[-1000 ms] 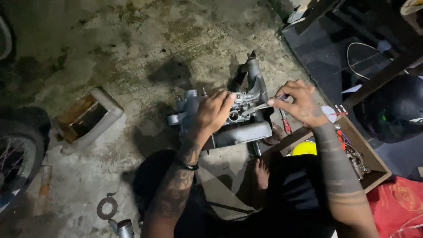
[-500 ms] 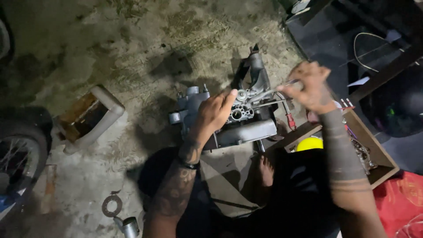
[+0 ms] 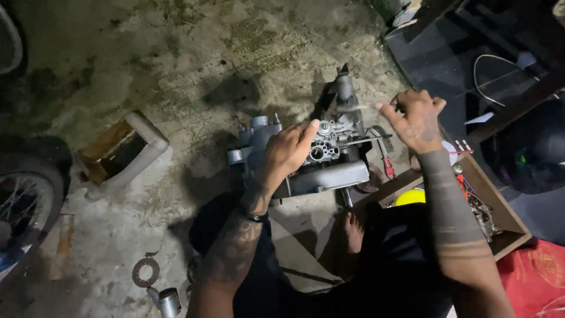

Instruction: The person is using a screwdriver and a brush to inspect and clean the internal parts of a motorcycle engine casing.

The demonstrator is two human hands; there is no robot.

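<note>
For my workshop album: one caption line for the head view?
Left hand steadies a grey engine casing on the concrete floor; right hand lifted above it.

Clearance: you have open concrete floor (image 3: 176,59) above and left of the engine (image 3: 318,171). Your right side is crowded by the wooden tray (image 3: 500,229) and red-handled tool (image 3: 387,165); a container (image 3: 120,156) and wheel (image 3: 23,194) block left. Below, possibly a gasket ring (image 3: 145,271).
</note>
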